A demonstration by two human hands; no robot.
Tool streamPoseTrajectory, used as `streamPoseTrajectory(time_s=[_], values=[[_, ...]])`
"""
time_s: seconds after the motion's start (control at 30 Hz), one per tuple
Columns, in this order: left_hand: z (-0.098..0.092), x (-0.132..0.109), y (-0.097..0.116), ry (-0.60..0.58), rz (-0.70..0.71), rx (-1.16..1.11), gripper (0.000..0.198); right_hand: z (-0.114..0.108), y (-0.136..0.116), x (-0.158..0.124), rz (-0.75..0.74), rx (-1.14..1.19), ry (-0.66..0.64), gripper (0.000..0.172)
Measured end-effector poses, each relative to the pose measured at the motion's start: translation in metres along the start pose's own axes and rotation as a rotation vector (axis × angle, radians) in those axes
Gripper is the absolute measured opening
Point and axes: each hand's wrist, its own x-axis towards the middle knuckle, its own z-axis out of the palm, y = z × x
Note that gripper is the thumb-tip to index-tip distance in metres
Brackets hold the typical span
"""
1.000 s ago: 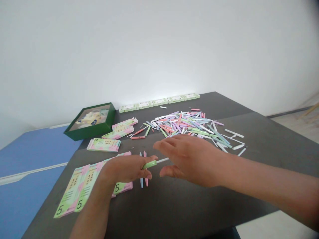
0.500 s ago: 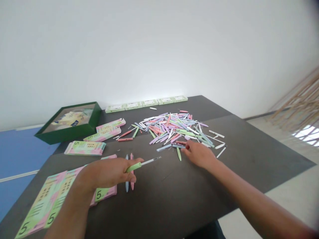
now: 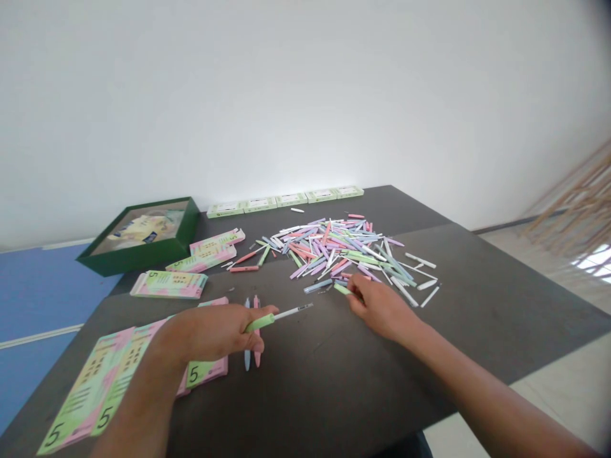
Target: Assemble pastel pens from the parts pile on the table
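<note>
Pinching a green pen piece with your right fingers, piece lying loose on the desk before, left fingers still closed around a green-and-white pen

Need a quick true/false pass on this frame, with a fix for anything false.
1. The left hand holds a green-and-white pen. True.
2. The right hand rests on the green box. False: its fingertips touch a green pen part at the edge of the pile.
3. The blue pen and pink pen stand in a cup. False: they lie side by side on the table, under the left hand.
4. The green box sits left of the pile. True.
5. A row of small boxes lines the far table edge. True.
</note>
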Motion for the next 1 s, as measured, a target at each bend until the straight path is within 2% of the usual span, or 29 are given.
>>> streamPoseTrajectory(time_s=[0.13,0.23,0.47,0.63,0.8,1.0], values=[[-0.001,0.000,0.004,0.001,-0.034,0.017,0.045,-0.042,-0.017,-0.018,-0.210,0.195,0.066,0.009],[-0.002,-0.001,0.009,-0.014,-0.086,0.020,0.051,-0.058,-0.028,-0.026,-0.311,0.250,0.058,0.010],[0.002,0.002,0.004,0.015,-0.105,0.028,0.051,-0.060,-0.037,-0.025,-0.401,0.243,0.069,0.011],[0.004,0.001,0.003,0.040,-0.111,0.037,0.048,-0.062,-0.040,-0.024,-0.407,0.235,0.048,0.012],[0.005,0.002,0.005,0.034,-0.144,0.036,0.054,-0.062,-0.042,-0.023,-0.424,0.200,0.034,0.013],[0.007,0.003,0.004,0.049,-0.095,0.031,0.052,-0.060,-0.046,-0.020,-0.468,0.155,0.011,0.015]])
